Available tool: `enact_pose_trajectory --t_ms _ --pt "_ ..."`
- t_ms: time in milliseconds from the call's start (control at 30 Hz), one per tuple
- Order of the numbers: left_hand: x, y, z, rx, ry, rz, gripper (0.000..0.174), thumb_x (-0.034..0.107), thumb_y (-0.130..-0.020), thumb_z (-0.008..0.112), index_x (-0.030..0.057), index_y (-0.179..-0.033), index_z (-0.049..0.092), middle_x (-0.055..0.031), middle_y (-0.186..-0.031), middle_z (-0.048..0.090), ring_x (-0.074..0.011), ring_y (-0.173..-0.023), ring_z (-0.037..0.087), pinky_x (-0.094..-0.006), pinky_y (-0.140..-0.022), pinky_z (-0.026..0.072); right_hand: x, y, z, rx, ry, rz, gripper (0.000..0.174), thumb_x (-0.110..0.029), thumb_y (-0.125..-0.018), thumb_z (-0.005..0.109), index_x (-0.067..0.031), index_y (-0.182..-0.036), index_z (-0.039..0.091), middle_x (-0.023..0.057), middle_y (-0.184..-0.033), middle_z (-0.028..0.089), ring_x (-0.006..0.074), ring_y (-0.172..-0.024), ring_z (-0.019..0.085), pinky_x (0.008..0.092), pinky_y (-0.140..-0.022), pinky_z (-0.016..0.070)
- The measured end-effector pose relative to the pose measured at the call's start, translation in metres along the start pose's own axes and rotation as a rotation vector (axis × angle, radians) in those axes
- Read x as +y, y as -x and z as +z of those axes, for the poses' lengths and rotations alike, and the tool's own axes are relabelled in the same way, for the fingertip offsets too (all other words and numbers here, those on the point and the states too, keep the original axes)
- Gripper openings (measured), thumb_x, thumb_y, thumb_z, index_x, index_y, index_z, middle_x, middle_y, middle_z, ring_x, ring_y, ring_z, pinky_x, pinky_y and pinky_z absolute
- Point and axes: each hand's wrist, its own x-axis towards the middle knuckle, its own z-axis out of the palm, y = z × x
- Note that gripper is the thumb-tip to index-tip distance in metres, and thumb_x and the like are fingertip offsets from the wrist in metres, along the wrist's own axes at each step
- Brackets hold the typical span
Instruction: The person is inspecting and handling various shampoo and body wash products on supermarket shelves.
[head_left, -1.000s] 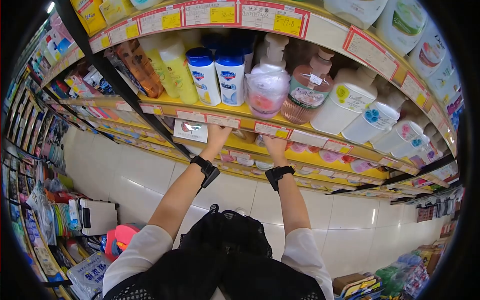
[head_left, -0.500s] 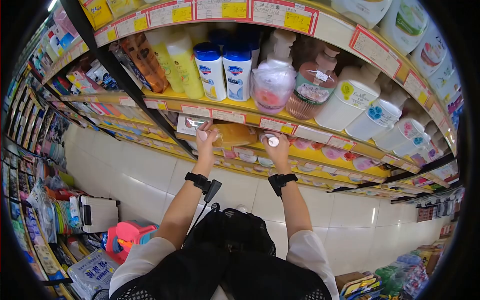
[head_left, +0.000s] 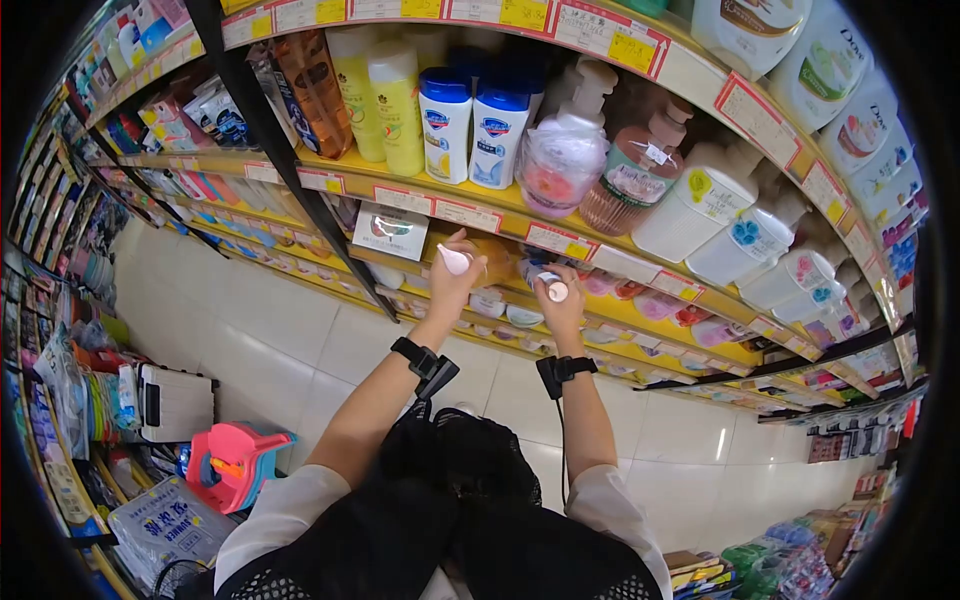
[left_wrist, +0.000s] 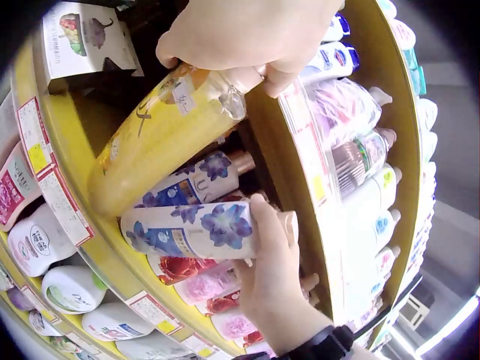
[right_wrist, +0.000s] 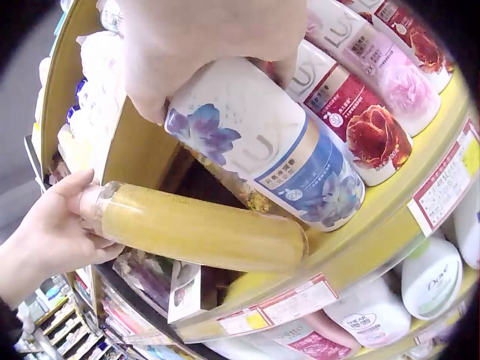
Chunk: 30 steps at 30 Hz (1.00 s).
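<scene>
Your left hand (head_left: 458, 275) pinches the yellow bottle (right_wrist: 202, 229) near its top; your right hand (head_left: 562, 300), at its 3 o'clock, curls fingers round the floral bottle (right_wrist: 289, 169). At the shelf (right_wrist: 390, 231), gripping seems done, releasing both remains.

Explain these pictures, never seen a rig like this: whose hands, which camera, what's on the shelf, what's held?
No robot: a person works bare-handed. The head camera looks down at both hands; each wrist camera looks at its own hand's work, with the other hand also in view. The left hand grips a bottle of yellow liquid near its cap; the right hand grips a white bottle with blue flowers. A white box and red-flowered bottles share that shelf. Pump bottles and blue-capped ones stand above.
</scene>
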Motion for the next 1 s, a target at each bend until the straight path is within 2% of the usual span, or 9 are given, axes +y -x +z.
enact_pose_trajectory --t_ms 133,200,267,333,467,633,733,867,1000 --pt "-0.018 0.001 0.002 -0.203 -0.174 0.13 0.032 0.004 -0.065 0.066 0.0038 -0.091 0.049 -0.013 -0.111 0.047 -0.0253 -0.113 0.039 -0.0351 -0.093 0.031 0.002 -0.006 -0.006 -0.05 -0.026 0.072 0.027 -0.012 -0.064 0.07 -0.0053 -0.087 0.057 0.0121 -0.085 0.056 0.0273 -0.079 0.056 0.0337 -0.07 0.0445" --pt "-0.008 0.008 0.005 -0.276 -0.479 0.452 0.039 0.006 -0.061 0.068 0.0042 -0.094 0.049 -0.0127 -0.109 0.047 -0.0282 -0.112 0.039 -0.0384 -0.094 0.0303 0.004 -0.008 -0.008 -0.059 -0.032 0.08 0.029 -0.013 -0.063 0.071 -0.0052 -0.087 0.056 0.0121 -0.085 0.056 0.0276 -0.079 0.056 0.034 -0.07 0.0444" --pt "-0.005 0.004 -0.002 -0.328 -0.538 0.487 0.048 0.013 -0.059 0.071 0.0069 -0.101 0.05 -0.0109 -0.11 0.046 -0.0313 -0.111 0.038 -0.0403 -0.093 0.0309 0.004 -0.008 -0.011 -0.108 -0.012 0.048 0.032 -0.015 -0.062 0.073 -0.0047 -0.087 0.055 0.0128 -0.085 0.055 0.0283 -0.08 0.055 0.0344 -0.069 0.0443" --pt "0.001 0.004 -0.005 -0.422 -0.924 0.463 0.054 0.022 -0.058 0.073 0.0121 -0.106 0.05 -0.0087 -0.113 0.046 -0.0314 -0.11 0.038 -0.0401 -0.092 0.0313 0.005 -0.006 -0.013 -0.107 0.021 0.012 0.033 -0.016 -0.061 0.073 -0.0041 -0.086 0.054 0.0132 -0.087 0.055 0.0289 -0.082 0.055 0.0348 -0.069 0.0442" --pt "0.0 -0.003 0.005 -0.589 -0.817 0.592 0.053 0.027 -0.058 0.073 0.0143 -0.106 0.053 -0.0085 -0.113 0.048 -0.0301 -0.103 0.046 -0.0409 -0.084 0.0386 0.002 -0.006 -0.01 -0.071 0.044 0.034 0.031 -0.014 -0.062 0.072 -0.0032 -0.086 0.055 0.0134 -0.086 0.056 0.0296 -0.08 0.055 0.0351 -0.069 0.0444" --pt "-0.003 -0.01 0.022 -0.457 -0.672 0.696 0.024 0.007 -0.064 0.068 0.0033 -0.086 0.059 -0.0113 -0.094 0.06 -0.0255 -0.089 0.057 -0.0335 -0.078 0.0449 0.005 -0.009 -0.007 0.044 -0.059 0.046 0.022 -0.011 -0.067 0.069 -0.0024 -0.082 0.056 0.0124 -0.082 0.058 0.0256 -0.075 0.058 0.0322 -0.067 0.0455" --pt "0.009 -0.01 0.012 -0.266 -0.479 0.477 0.02 0.0 -0.066 0.066 0.0013 -0.084 0.057 -0.0127 -0.094 0.06 -0.0215 -0.092 0.057 -0.0309 -0.078 0.0444 -0.005 -0.008 -0.018 0.088 -0.073 0.024 0.018 -0.01 -0.067 0.069 -0.0025 -0.079 0.057 0.0109 -0.076 0.06 0.0219 -0.069 0.059 0.0296 -0.064 0.0463" --pt "0.045 0.017 -0.003 -0.132 -0.354 0.506 0.018 -0.003 -0.069 0.062 0.001 -0.083 0.053 -0.0159 -0.096 0.059 -0.0198 -0.093 0.054 -0.0309 -0.082 0.0417 -0.04 -0.004 -0.05 0.159 -0.121 -0.04 0.014 -0.006 -0.066 0.068 -0.0031 -0.072 0.056 0.0086 -0.069 0.061 0.0167 -0.061 0.059 0.0259 -0.06 0.0466" --pt "0.071 0.031 -0.037 0.078 -0.041 0.176 0.011 0.0 -0.072 0.058 0.0017 -0.081 0.052 -0.0142 -0.097 0.058 -0.0185 -0.091 0.054 -0.0312 -0.082 0.0414 -0.055 0.005 -0.08 0.19 -0.327 0.32 0.012 -0.003 -0.066 0.066 -0.0036 -0.069 0.054 0.0065 -0.07 0.06 0.0115 -0.064 0.056 0.0243 -0.061 0.0454"
